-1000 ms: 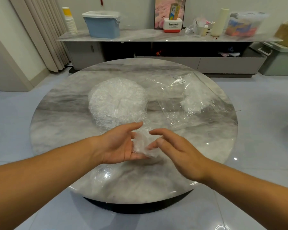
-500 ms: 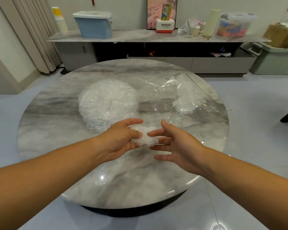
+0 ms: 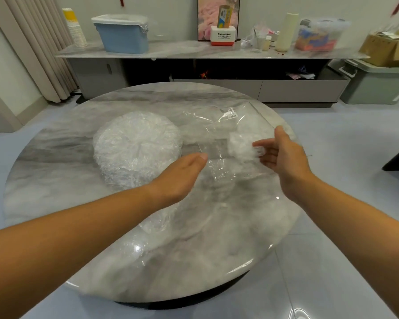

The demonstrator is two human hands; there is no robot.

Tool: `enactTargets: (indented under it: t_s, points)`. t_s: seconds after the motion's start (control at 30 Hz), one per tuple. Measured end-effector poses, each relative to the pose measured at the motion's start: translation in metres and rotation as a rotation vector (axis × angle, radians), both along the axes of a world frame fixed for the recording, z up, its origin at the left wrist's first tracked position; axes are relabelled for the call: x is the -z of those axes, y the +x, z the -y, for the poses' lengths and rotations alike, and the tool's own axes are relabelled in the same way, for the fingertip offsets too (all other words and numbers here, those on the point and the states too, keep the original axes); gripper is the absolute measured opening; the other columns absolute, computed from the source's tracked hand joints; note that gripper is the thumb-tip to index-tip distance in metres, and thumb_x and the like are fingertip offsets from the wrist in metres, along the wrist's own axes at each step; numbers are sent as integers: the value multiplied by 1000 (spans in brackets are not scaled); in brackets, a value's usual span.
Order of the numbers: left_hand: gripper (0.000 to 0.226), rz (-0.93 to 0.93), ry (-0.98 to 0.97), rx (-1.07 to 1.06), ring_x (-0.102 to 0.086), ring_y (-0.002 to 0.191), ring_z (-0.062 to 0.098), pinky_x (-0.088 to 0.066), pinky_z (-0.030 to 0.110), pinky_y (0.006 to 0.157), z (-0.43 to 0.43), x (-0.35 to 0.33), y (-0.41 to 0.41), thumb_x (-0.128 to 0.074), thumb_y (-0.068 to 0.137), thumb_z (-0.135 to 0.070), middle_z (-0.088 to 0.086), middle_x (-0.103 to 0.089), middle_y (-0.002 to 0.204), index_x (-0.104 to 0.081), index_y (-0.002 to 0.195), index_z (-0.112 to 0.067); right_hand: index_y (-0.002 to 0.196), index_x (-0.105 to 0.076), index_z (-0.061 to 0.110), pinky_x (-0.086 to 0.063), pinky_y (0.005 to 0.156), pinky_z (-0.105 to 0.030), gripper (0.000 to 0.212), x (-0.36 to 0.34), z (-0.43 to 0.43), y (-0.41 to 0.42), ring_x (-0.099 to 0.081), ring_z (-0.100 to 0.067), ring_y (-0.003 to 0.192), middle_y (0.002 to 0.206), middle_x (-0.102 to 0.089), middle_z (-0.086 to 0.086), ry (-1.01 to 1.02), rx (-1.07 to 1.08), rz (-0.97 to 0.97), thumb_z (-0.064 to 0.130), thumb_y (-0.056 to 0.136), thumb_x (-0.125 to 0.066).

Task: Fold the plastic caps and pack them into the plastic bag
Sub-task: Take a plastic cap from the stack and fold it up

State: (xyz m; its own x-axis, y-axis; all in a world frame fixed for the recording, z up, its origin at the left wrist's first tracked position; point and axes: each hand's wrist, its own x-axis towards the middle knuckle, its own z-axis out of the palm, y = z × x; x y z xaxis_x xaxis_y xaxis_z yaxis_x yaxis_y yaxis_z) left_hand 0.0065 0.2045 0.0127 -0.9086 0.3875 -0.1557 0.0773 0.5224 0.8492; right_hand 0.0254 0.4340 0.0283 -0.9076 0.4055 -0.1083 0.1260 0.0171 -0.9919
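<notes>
Near the middle of the frame, the left hand [image 3: 182, 169] is reaching forward with flat, loose fingers and is holding nothing. A bit to the right, the right hand [image 3: 286, 155] is holding a small folded cap [image 3: 241, 146] at its fingertips, with the thumb sticking up. The cap is hanging just over the clear plastic bag [image 3: 217, 125], which is lying flat on the round table [image 3: 55, 180], right of the middle of the frame.

I think the step is putting this cap into the bag. To do it well, the empty hand should be lifting the bag's mouth open first, though I cannot tell where that mouth is. Then the cap should be going in deep, squeezed small, so it is not popping open. Left of the bag, the big pile of caps [image 3: 136, 146] is waiting.
</notes>
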Motion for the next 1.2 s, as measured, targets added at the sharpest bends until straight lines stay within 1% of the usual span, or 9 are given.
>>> enactTargets:
  t_s: [0.17, 0.27, 0.47, 0.63, 0.77, 0.97, 1.07, 1.13, 1.2]
  points:
    - [44, -256, -332, 266, 6, 155, 15, -2, 37, 125, -41, 10, -23, -29, 108, -47, 3, -5, 169, -61, 131, -28, 82, -76, 5, -44, 81, -30, 65, 26, -27, -4, -57, -11, 70, 73, -69, -1, 146, 42, 50, 45, 106, -31]
    - [44, -317, -440, 369, 15, 154, 15, -3, 47, 126, -61, 21, -27, -28, 107, -50, 2, 6, 169, -64, 124, -33, 75, -75, 6, -44, 79, -30, 70, 40, -37, -2, -56, -13, 69, 76, -71, -6, 145, 38, 77, 48, 107, -29]
    - [50, -400, -621, 430, 23, 152, 16, 2, 42, 123, -75, 35, -26, -21, 106, -54, 4, 18, 167, -60, 131, -35, 61, -75, 18, -51, 96, -47, 76, 65, -49, -1, -66, -25, 88, 84, -75, -8, 184, 22, 120, 54, 106, -26]
    - [80, -459, -818, 410, 22, 153, 20, 3, 43, 126, -73, 52, -21, -11, 99, -68, 7, 21, 166, -23, 159, -17, 64, -76, 20, -51, 93, -41, 78, 69, -51, -1, -66, -22, 92, 88, -74, -4, 331, -4, 121, 56, 106, -22]
    - [87, -477, -801, 372, 19, 154, 19, 1, 44, 126, -73, 54, -16, -9, 96, -72, 5, 22, 166, 10, 160, -17, 75, -79, 19, -49, 92, -36, 79, 66, -50, 0, -65, -17, 94, 94, -74, -2, 362, -41, 136, 60, 105, -17]
    - [88, -417, -693, 355, 17, 154, 15, -2, 51, 125, -75, 48, -13, -16, 96, -71, 0, 20, 167, 13, 160, -18, 108, -73, 13, -47, 102, -41, 80, 52, -35, -6, -65, -21, 107, 113, -70, -5, 126, -95, 237, 73, 98, -20]
    - [90, -410, -644, 385, 14, 154, 15, -6, 45, 126, -73, 48, -11, -17, 96, -72, 1, 17, 168, 9, 160, -16, 117, -67, 9, -52, 93, -41, 79, 43, -26, -15, -64, -21, 107, 117, -67, -7, -39, -58, 268, 72, 98, -24]
    - [89, -396, -624, 400, 13, 155, 14, -6, 41, 127, -71, 48, -8, -18, 96, -71, 1, 16, 168, 9, 160, -15, 132, -58, 2, -54, 85, -39, 86, 39, -21, -22, -61, -26, 114, 127, -62, -12, -226, -70, 288, 74, 97, -27]
    - [88, -400, -605, 403, 12, 154, 13, -5, 38, 127, -70, 49, -6, -18, 97, -70, 1, 15, 168, 8, 161, -15, 142, -45, -4, -52, 91, -42, 96, 36, -17, -29, -53, -34, 129, 145, -49, -21, -479, -76, 275, 77, 94, -32]
